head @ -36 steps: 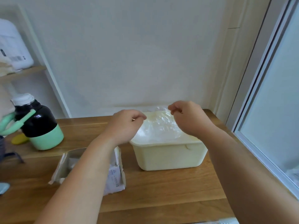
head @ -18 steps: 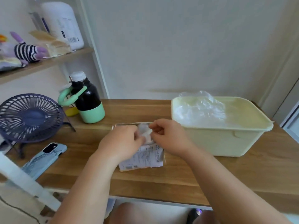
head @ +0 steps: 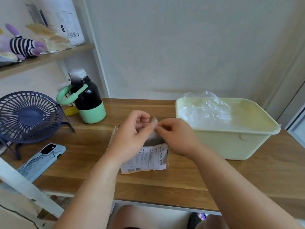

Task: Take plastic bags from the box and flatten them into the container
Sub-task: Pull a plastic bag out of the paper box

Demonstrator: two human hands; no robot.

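Fingers of your left hand point(head: 130, 136) and right hand point(head: 176, 138) pinch a clear plastic bag point(head: 154, 121) just above the box point(head: 148, 160) — the container point(head: 231, 144) sits right, on the bench point(head: 165, 184).

The table point(head: 181, 184) is varnished wood with visible grain and a satin sheen. At two o'clock the container point(head: 231, 146) is smooth matt plastic, and the plastic bags point(head: 204, 111) in it are thin, crinkled, glossy film. The box point(head: 148, 160) is printed card.

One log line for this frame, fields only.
phase: bag pickup at box | left hand: pinches bag | right hand: pinches bag | container: bags inside, right of box
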